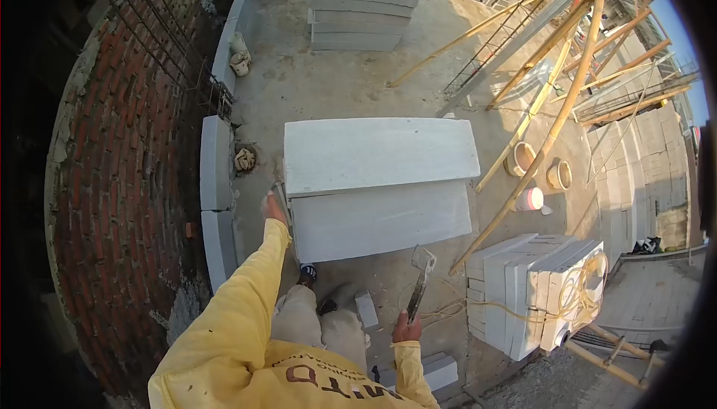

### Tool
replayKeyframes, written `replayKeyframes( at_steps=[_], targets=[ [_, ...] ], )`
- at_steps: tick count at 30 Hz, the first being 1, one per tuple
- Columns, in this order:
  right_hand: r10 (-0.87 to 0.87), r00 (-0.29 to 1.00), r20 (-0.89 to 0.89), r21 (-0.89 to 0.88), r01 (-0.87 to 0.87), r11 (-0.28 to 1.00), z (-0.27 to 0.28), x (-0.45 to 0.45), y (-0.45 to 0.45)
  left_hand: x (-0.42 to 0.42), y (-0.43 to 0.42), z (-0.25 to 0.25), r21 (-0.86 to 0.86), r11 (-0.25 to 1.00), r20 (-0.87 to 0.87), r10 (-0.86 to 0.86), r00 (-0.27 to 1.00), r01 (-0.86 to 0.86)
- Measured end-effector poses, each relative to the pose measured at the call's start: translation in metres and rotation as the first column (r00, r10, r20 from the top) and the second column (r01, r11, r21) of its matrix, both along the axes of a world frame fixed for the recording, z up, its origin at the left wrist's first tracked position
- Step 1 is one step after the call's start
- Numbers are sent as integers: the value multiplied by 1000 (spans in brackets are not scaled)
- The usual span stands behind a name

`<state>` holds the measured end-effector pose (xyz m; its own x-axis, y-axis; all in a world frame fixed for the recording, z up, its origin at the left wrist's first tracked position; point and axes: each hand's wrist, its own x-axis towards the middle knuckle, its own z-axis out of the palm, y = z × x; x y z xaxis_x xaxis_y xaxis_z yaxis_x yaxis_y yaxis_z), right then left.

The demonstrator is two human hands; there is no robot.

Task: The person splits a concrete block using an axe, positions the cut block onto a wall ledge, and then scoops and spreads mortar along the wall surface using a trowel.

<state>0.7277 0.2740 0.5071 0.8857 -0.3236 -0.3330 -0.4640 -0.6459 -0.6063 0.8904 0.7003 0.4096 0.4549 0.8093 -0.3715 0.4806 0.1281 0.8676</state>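
Observation:
Two pale lightweight concrete blocks lie before me, the far block [381,155] set slightly higher than the near block [385,222]. At their left end, my left hand [273,209] is closed on a thin grey strip [281,194], whose kind I cannot make out. My right hand [406,330] is wrapped round the dark handle of a hand tool [422,278] with a squarish metal head. That tool points up and away from me, its head close to the near block's front edge. My left fingers are partly hidden.
A brick wall [123,185] runs along the left, behind a low row of blocks [216,162]. Block stacks stand at the back [366,5] and right [500,297], the latter with a yellow hose [579,297]. Bamboo poles [571,99] slant across the right near buckets [521,159].

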Motion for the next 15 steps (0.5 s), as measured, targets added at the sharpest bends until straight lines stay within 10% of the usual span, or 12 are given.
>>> replayKeyframes(
  at_steps=[4,8,15],
  targets=[
    [97,995,34,-12,-96,995,42,99,56,84,34,-39,-84,996,68,45,997,-40],
    [200,958,207,-47,-195,980,75,198,116,112,13,29,-33,985,-412,-166,896,167],
    [284,955,80,-159,-270,950,77,297,157,104,7,102,-85,969,-380,-246,892,232]
  ],
)
